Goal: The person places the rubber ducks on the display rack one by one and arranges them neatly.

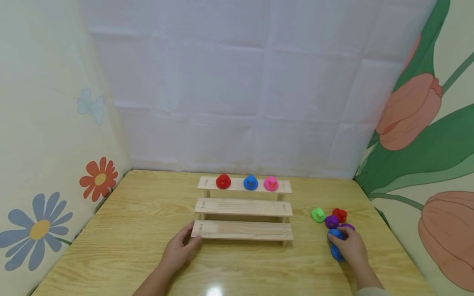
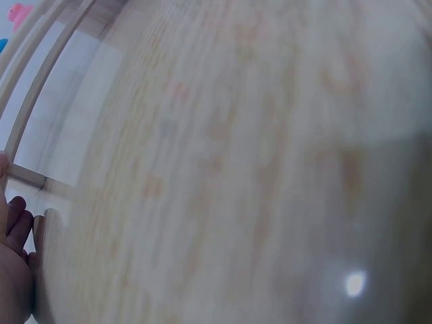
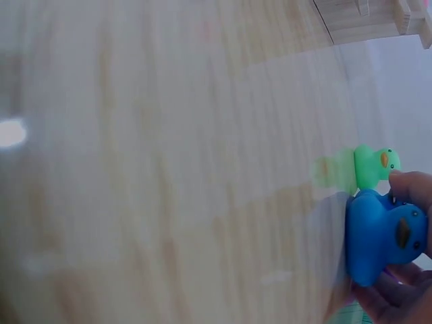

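Note:
A three-tier wooden stand (image 1: 242,230) is at the middle of the table. My left hand (image 1: 179,248) grips the left end of its lowest step, thumb at the front edge; in the left wrist view that hand (image 2: 15,270) shows only at the left border. On the top step sit a red duck (image 1: 223,181), a blue duck (image 1: 250,182) and a pink duck (image 1: 271,183). To the right, my right hand (image 1: 353,248) pinches a blue rubber duck (image 1: 334,234) between thumb and fingers. A second blue duck (image 1: 336,253) lies right by the hand, large in the right wrist view.
Beside the right hand are a green duck (image 1: 318,215), a red duck (image 1: 339,215), a purple duck (image 1: 332,222) and another purple one, partly covered by the fingers. A white cloth (image 1: 237,90) hangs behind the table (image 1: 148,209); flower-patterned panels flank it.

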Tool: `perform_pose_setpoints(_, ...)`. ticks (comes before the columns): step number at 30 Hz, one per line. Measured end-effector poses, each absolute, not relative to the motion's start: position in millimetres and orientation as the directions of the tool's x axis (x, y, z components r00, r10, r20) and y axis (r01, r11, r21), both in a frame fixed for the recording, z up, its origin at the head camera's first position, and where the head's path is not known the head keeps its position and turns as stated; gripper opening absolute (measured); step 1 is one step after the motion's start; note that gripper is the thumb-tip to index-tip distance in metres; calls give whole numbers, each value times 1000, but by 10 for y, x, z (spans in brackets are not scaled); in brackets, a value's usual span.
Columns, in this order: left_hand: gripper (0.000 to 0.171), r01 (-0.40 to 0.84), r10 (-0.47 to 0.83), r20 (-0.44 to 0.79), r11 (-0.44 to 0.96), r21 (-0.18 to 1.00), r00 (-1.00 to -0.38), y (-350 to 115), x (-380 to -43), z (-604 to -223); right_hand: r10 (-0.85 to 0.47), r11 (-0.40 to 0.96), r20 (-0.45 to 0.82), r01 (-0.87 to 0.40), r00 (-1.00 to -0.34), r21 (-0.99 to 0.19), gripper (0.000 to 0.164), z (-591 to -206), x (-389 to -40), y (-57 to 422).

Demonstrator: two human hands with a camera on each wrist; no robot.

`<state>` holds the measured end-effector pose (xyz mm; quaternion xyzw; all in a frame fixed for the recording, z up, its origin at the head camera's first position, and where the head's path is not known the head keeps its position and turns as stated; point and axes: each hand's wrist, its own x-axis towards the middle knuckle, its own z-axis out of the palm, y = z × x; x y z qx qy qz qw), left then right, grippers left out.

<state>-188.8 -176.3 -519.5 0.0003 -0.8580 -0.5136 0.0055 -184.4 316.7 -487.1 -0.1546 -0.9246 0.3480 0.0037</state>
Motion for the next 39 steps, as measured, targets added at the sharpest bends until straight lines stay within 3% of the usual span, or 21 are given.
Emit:
perform_pose_setpoints(27, 64, 12, -12, 20, 457, 889, -1000, -1758, -1885, -5190, 228, 625, -144, 258, -963, -737, 67, -4715, -1891, 3081)
perform_pose_setpoints(39, 64, 23, -9, 31, 463, 886, -999, -1761, -1884, -5190, 191, 602, 11, 108, -982, -791, 55, -4501, -1966, 2834)
